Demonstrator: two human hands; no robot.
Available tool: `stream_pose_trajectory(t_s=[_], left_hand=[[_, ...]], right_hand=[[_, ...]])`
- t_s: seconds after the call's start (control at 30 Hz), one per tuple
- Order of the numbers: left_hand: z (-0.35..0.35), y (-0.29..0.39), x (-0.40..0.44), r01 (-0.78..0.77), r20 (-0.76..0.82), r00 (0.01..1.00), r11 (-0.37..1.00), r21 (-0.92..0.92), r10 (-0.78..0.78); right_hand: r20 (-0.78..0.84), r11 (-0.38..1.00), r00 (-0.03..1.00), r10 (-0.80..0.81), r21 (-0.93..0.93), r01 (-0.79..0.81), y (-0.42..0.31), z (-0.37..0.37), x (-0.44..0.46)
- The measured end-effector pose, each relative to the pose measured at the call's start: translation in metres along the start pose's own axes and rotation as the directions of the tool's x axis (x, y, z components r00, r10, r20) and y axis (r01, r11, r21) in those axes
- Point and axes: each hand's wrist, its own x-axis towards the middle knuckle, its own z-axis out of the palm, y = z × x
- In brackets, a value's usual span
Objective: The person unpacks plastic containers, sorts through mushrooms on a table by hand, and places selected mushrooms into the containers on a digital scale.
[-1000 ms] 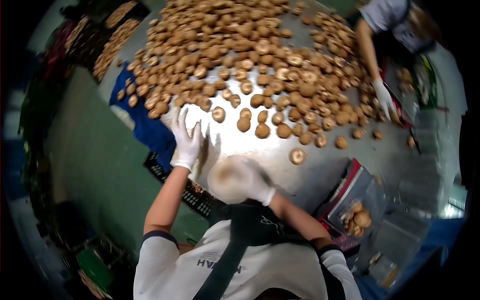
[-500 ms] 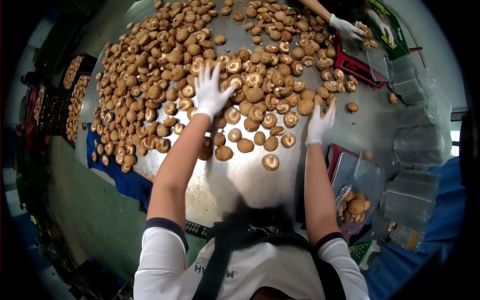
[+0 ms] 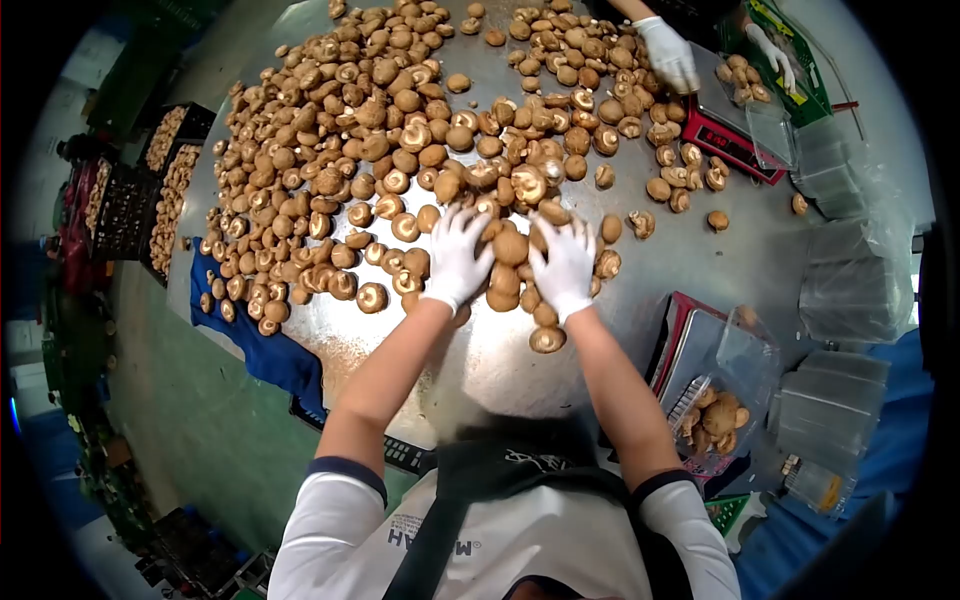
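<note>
Brown shiitake mushrooms (image 3: 330, 180) lie in a big loose heap over the metal table (image 3: 480, 370). At its near side my left hand (image 3: 460, 260), in a white glove, lies against a small cluster, fingers spread and curved forward. Opposite it, my right hand (image 3: 563, 265), gloved too, touches the cluster's right side with its fingers apart. Between the two palms sits a round mushroom cap (image 3: 510, 247) with others packed around it. One mushroom (image 3: 547, 340) rests stem side up just below my right hand. The undersides of my fingers are hidden.
At right, a scale (image 3: 690, 340) bears a clear plastic box with mushrooms (image 3: 715, 420). Stacked clear boxes (image 3: 830, 400) stand beyond it. Another person's gloved hand (image 3: 670, 55) is by a second red scale (image 3: 730, 140). A blue cloth (image 3: 255, 350) hangs at the left edge.
My hands have come closer together and nearer to me, the right one moving left. Mushrooms are now bunched between them. The other person's hand has left the mushrooms on the far scale.
</note>
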Motion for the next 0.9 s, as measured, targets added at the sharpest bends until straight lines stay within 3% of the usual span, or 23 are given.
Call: stream_pose_trajectory(t_s=[0.23,0.3,0.57,0.67,0.8,0.9], left_hand=[[-0.024,0.040,-0.079,0.047,0.006,0.999,0.999,0.006,-0.047],[-0.026,0.049,-0.101,0.072,0.050,0.996,0.994,-0.081,-0.068],[-0.034,0.066,-0.192,0.186,0.191,0.971,0.954,-0.234,-0.142],[-0.038,0.065,-0.223,0.118,0.171,0.982,0.967,-0.225,-0.080],[-0.043,0.058,-0.240,0.172,0.119,0.983,0.944,-0.281,-0.143],[-0.025,0.069,-0.221,0.312,0.023,0.943,0.862,-0.399,-0.331]], right_hand=[[0.162,0.995,0.986,-0.029,0.094,0.014,-0.031,-0.028,-0.064],[0.179,0.994,0.983,-0.029,0.111,0.009,-0.033,-0.038,-0.078],[0.073,0.937,0.995,0.070,0.338,-0.090,-0.024,-0.073,-0.142],[0.101,0.953,0.990,0.096,0.277,-0.121,-0.020,-0.084,-0.182],[0.235,0.930,0.971,0.035,0.349,-0.118,-0.011,-0.064,-0.241],[0.202,0.947,0.979,0.008,0.314,-0.072,-0.015,-0.045,-0.243]])
